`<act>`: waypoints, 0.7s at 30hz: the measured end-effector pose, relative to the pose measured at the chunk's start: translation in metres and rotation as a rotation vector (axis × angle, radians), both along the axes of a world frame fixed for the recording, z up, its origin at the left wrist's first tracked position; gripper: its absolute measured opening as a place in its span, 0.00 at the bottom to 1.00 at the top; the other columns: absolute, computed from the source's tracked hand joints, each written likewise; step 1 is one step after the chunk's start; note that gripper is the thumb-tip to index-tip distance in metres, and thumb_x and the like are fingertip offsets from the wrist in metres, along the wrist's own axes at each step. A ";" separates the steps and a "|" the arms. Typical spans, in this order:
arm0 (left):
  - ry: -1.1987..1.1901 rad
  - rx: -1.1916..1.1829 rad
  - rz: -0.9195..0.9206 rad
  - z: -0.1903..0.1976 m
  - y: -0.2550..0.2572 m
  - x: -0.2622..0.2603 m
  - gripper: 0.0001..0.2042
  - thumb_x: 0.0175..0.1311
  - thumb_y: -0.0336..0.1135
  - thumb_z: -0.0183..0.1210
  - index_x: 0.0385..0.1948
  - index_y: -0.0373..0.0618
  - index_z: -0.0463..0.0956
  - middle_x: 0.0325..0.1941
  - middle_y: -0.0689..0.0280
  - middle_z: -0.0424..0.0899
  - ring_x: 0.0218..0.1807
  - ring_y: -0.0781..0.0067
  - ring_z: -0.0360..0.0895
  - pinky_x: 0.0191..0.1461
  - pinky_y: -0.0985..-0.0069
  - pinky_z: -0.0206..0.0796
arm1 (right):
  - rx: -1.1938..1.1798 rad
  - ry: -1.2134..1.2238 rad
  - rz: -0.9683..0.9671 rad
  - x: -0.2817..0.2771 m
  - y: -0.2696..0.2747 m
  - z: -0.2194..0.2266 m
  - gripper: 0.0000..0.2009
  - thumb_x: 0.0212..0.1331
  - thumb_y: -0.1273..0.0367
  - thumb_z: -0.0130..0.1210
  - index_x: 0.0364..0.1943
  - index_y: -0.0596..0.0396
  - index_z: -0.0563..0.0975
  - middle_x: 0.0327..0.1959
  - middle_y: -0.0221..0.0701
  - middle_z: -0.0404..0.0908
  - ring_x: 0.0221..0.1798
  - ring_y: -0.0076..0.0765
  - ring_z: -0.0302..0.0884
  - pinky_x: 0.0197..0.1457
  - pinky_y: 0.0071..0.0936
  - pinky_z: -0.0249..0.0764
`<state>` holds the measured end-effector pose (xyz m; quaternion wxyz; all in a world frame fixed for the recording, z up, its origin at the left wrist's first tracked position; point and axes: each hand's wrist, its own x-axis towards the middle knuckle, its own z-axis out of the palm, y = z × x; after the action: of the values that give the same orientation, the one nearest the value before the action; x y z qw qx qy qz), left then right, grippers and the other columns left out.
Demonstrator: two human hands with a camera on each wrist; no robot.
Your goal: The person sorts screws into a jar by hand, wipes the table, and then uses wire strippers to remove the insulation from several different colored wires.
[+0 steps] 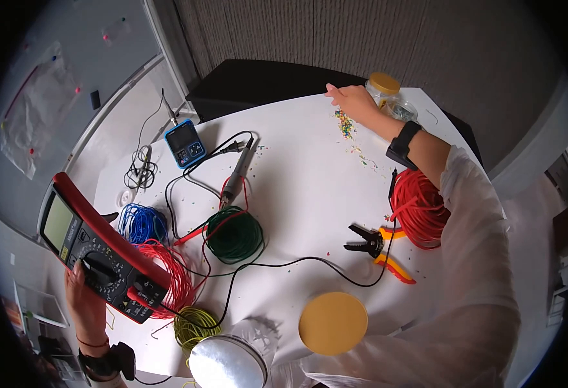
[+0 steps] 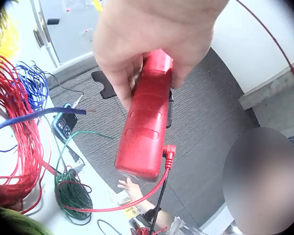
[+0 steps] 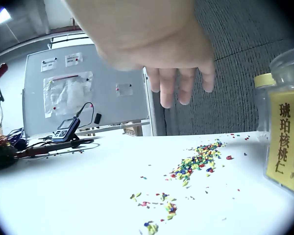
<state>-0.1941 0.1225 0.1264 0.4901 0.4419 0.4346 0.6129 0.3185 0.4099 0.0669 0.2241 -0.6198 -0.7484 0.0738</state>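
My left hand (image 1: 85, 304) grips the red-and-black multimeter (image 1: 96, 252) at the left, tilted above the wire coils; the left wrist view shows fingers and thumb around its red casing (image 2: 146, 117). A red lead and a black lead are plugged into it. At the back right, my right hand (image 1: 356, 103) is over the table near a pile of small multicoloured bits (image 1: 344, 124). In the right wrist view the hand (image 3: 161, 54) holds nothing, its fingers extended above the bits (image 3: 198, 161), beside a labelled jar (image 3: 284, 132).
Blue (image 1: 143, 224), red (image 1: 174, 278), green (image 1: 235, 235) and yellow (image 1: 195, 326) wire coils lie left; another red coil (image 1: 419, 210) lies right, near wire strippers (image 1: 377, 246). A blue device (image 1: 185, 143) and soldering iron (image 1: 235, 174) lie behind. A gold lid (image 1: 333, 323) and silver-lidded jar (image 1: 225, 363) are in front.
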 end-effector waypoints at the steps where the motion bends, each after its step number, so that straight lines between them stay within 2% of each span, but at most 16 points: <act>1: 0.006 0.001 -0.014 0.001 0.001 0.000 0.16 0.63 0.35 0.48 0.52 0.42 0.62 0.51 0.64 0.72 0.54 0.70 0.69 0.57 0.68 0.63 | 0.017 0.113 0.004 0.000 -0.005 -0.001 0.19 0.62 0.60 0.36 0.51 0.51 0.72 0.28 0.40 0.81 0.33 0.45 0.78 0.41 0.37 0.71; 5: 0.003 0.007 -0.056 0.004 0.003 0.001 0.17 0.63 0.34 0.47 0.53 0.42 0.62 0.52 0.64 0.71 0.55 0.71 0.69 0.58 0.68 0.61 | 0.064 0.259 0.031 0.005 -0.016 -0.001 0.18 0.60 0.66 0.40 0.55 0.48 0.68 0.32 0.40 0.81 0.35 0.42 0.78 0.42 0.32 0.72; 7: 0.004 0.003 -0.048 0.003 0.005 0.000 0.17 0.63 0.34 0.47 0.53 0.42 0.62 0.52 0.64 0.71 0.55 0.71 0.68 0.58 0.68 0.61 | 0.242 0.186 0.011 0.007 -0.018 0.004 0.22 0.58 0.73 0.46 0.59 0.45 0.65 0.39 0.38 0.80 0.43 0.37 0.78 0.45 0.29 0.71; 8: 0.001 -0.001 -0.037 0.003 0.005 0.000 0.16 0.63 0.34 0.47 0.53 0.42 0.62 0.52 0.64 0.71 0.55 0.71 0.68 0.58 0.68 0.61 | 0.239 0.189 0.010 0.010 -0.017 0.002 0.22 0.58 0.73 0.46 0.59 0.45 0.65 0.39 0.38 0.80 0.43 0.37 0.78 0.45 0.29 0.71; 10: 0.003 -0.009 -0.041 0.003 0.004 0.001 0.16 0.63 0.34 0.47 0.52 0.42 0.62 0.52 0.64 0.71 0.55 0.71 0.68 0.58 0.68 0.61 | 0.295 0.212 -0.005 0.018 -0.014 0.000 0.27 0.54 0.74 0.48 0.61 0.45 0.61 0.49 0.43 0.74 0.45 0.42 0.75 0.49 0.31 0.70; 11: 0.002 -0.010 -0.047 0.002 0.004 0.002 0.16 0.64 0.34 0.47 0.52 0.42 0.62 0.52 0.64 0.71 0.55 0.71 0.68 0.58 0.68 0.61 | 0.275 0.204 -0.001 0.022 -0.011 -0.001 0.26 0.53 0.74 0.48 0.60 0.46 0.62 0.54 0.43 0.70 0.50 0.44 0.73 0.51 0.32 0.69; 18: 0.032 0.004 -0.012 0.004 0.004 0.002 0.16 0.64 0.34 0.47 0.52 0.41 0.63 0.52 0.63 0.72 0.54 0.70 0.69 0.57 0.68 0.62 | 0.241 0.061 0.066 0.011 -0.022 0.000 0.22 0.52 0.73 0.49 0.55 0.49 0.69 0.55 0.41 0.68 0.50 0.43 0.71 0.52 0.31 0.69; 20: 0.023 0.005 -0.032 0.003 0.006 -0.001 0.16 0.64 0.35 0.47 0.52 0.41 0.63 0.51 0.63 0.72 0.54 0.71 0.70 0.57 0.68 0.62 | 0.270 -0.026 0.183 0.011 -0.020 -0.011 0.19 0.52 0.73 0.50 0.52 0.50 0.72 0.54 0.39 0.67 0.50 0.42 0.71 0.52 0.31 0.69; 21: 0.022 0.004 -0.032 0.002 0.006 -0.001 0.16 0.64 0.35 0.47 0.52 0.41 0.63 0.51 0.63 0.72 0.54 0.71 0.70 0.57 0.68 0.62 | 0.269 -0.026 0.183 0.009 -0.024 -0.008 0.19 0.52 0.73 0.50 0.52 0.50 0.72 0.54 0.39 0.67 0.50 0.42 0.71 0.52 0.31 0.69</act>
<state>-0.1951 0.1285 0.1287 0.4941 0.4567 0.4316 0.6009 0.3277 0.3855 0.0584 0.2874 -0.5143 -0.8079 -0.0150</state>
